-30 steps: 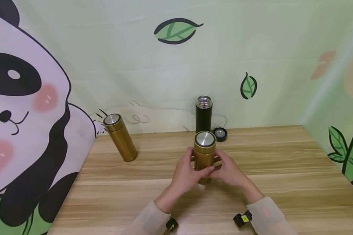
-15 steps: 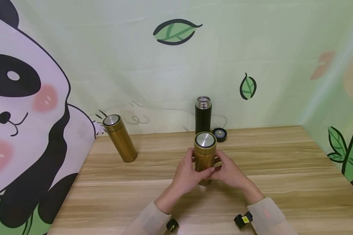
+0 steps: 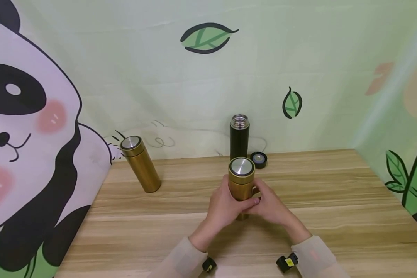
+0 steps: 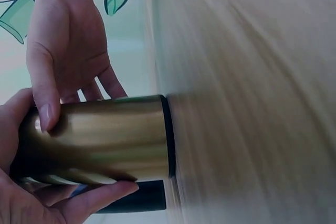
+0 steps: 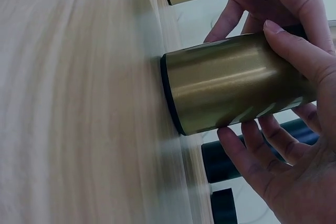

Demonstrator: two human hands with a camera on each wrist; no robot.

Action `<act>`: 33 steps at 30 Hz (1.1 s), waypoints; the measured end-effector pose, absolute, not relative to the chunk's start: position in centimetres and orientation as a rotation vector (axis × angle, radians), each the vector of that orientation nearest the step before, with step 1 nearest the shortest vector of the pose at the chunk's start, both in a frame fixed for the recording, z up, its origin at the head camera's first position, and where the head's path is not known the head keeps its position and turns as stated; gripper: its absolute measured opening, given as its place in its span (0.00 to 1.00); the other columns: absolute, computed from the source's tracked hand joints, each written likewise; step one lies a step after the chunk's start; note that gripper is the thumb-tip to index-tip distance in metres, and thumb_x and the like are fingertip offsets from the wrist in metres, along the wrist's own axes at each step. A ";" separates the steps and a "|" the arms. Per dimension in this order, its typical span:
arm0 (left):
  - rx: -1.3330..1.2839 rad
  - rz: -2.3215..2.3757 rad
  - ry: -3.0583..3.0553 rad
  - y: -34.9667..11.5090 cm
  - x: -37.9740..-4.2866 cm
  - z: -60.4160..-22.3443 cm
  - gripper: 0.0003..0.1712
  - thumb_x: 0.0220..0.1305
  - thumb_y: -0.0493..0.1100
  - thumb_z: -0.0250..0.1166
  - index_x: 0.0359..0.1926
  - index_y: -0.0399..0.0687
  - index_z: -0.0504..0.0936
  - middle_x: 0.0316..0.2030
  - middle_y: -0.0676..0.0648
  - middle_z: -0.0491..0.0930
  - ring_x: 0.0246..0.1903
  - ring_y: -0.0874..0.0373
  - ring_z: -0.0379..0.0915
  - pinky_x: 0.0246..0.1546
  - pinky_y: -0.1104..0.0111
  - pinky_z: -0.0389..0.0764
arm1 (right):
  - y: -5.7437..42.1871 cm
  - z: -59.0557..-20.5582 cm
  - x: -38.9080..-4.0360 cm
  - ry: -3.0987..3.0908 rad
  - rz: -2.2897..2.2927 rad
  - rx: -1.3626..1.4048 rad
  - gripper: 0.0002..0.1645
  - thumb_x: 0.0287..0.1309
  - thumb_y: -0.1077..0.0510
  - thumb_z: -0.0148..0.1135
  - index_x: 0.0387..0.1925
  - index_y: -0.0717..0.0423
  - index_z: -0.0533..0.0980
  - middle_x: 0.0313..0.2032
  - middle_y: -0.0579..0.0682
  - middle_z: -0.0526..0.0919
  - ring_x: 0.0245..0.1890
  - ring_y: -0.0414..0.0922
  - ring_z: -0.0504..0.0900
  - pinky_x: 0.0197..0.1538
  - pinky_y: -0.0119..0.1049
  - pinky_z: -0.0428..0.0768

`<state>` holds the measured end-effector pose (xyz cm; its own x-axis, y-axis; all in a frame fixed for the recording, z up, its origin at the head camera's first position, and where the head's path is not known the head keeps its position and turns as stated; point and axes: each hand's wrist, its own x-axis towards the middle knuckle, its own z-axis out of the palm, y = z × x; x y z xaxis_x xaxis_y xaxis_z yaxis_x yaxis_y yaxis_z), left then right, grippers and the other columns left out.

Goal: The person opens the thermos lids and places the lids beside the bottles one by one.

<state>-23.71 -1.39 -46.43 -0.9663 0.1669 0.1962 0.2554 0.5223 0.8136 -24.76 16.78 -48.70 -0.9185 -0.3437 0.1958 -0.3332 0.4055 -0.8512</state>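
Observation:
A gold thermos bottle [image 3: 241, 189] with a silver-topped gold lid [image 3: 242, 167] stands upright between my two hands, its black-edged base right at the wooden tabletop. My left hand [image 3: 221, 204] grips the body from the left, thumb lying across the front. From the other side my right hand [image 3: 269, 204] holds it too; in the right wrist view its thumb [image 5: 291, 48] presses one side and its fingertips [image 5: 227, 136] the opposite side. Right behind the gold bottle is a lidless black thermos [image 3: 239, 141], its threaded steel mouth showing and its lower part hidden.
A black lid [image 3: 258, 159] lies upside down beside the black thermos. Farther left on the wooden table [image 3: 142, 235] a second gold thermos [image 3: 140, 166] stands with its lid on. Printed cloth walls [image 3: 153, 88] with a panda and leaves border the back and sides.
The left hand has turned slightly around the gold bottle, its thumb reaching farther right. Some space now shows between the right hand's fingers and the body. The bottle stays in place.

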 end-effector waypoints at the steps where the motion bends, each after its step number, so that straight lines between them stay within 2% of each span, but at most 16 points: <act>1: -0.379 -1.432 -2.660 -1.4 -23.8 -46.5 0.50 0.50 0.65 0.80 0.66 0.50 0.68 0.52 0.48 0.84 0.50 0.53 0.82 0.51 0.57 0.81 | 16.8 -48.7 -24.7 2.602 -1.598 -0.635 0.45 0.46 0.57 0.84 0.64 0.55 0.70 0.53 0.57 0.80 0.51 0.51 0.79 0.49 0.40 0.83; 6: -0.418 -1.378 -2.680 -1.7 -24.0 -46.6 0.44 0.52 0.59 0.80 0.65 0.52 0.70 0.51 0.48 0.85 0.49 0.53 0.83 0.50 0.58 0.82 | 17.4 -48.1 -24.6 2.488 -1.611 -0.665 0.51 0.46 0.56 0.84 0.70 0.49 0.66 0.57 0.57 0.77 0.54 0.53 0.79 0.51 0.37 0.85; 11: -0.425 -1.345 -2.711 -1.9 -24.2 -46.5 0.39 0.52 0.58 0.80 0.61 0.53 0.73 0.49 0.49 0.86 0.47 0.54 0.83 0.50 0.59 0.82 | 18.2 -47.4 -24.4 2.390 -1.586 -0.682 0.54 0.48 0.54 0.84 0.73 0.50 0.64 0.64 0.57 0.75 0.60 0.56 0.78 0.60 0.50 0.83; 15: -0.441 -1.325 -2.720 -2.0 -24.2 -46.5 0.38 0.52 0.57 0.81 0.59 0.52 0.75 0.48 0.48 0.87 0.46 0.54 0.84 0.49 0.58 0.82 | 19.1 -46.8 -24.4 2.324 -1.609 -0.700 0.53 0.51 0.56 0.82 0.74 0.55 0.62 0.64 0.61 0.73 0.59 0.57 0.78 0.61 0.55 0.81; 18: -0.446 -1.314 -2.728 -2.1 -24.3 -46.5 0.39 0.52 0.58 0.80 0.60 0.52 0.75 0.48 0.48 0.87 0.46 0.54 0.83 0.49 0.58 0.82 | 19.7 -46.1 -24.7 2.333 -1.641 -0.751 0.52 0.52 0.59 0.81 0.74 0.58 0.63 0.59 0.63 0.74 0.55 0.57 0.79 0.58 0.54 0.83; 21: -0.444 -1.310 -2.736 -2.1 -24.3 -46.5 0.41 0.51 0.60 0.81 0.60 0.52 0.74 0.49 0.49 0.86 0.46 0.54 0.83 0.49 0.58 0.82 | 19.9 -45.2 -24.8 2.374 -1.638 -0.788 0.51 0.53 0.59 0.80 0.74 0.56 0.63 0.56 0.62 0.74 0.52 0.57 0.80 0.55 0.51 0.84; 28: -0.457 -1.281 -2.748 -2.1 -24.4 -46.5 0.41 0.51 0.58 0.81 0.62 0.51 0.74 0.49 0.48 0.87 0.46 0.54 0.83 0.49 0.58 0.81 | 19.6 -42.4 -24.5 2.471 -1.574 -0.789 0.48 0.55 0.57 0.79 0.72 0.59 0.64 0.54 0.60 0.74 0.48 0.53 0.79 0.50 0.39 0.84; 33: -0.477 -1.256 -2.735 -2.1 -24.4 -46.5 0.40 0.51 0.59 0.80 0.61 0.51 0.74 0.47 0.48 0.87 0.44 0.55 0.83 0.47 0.60 0.82 | 19.1 -40.8 -24.5 2.561 -1.525 -0.819 0.45 0.57 0.56 0.78 0.70 0.61 0.66 0.51 0.57 0.76 0.45 0.51 0.79 0.46 0.36 0.83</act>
<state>-24.41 -2.13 -46.49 -0.9467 0.2416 0.2132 0.3192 0.6122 0.7234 -24.47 19.10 -40.80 -0.8585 -0.4636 0.2191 -0.4136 0.3735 -0.8303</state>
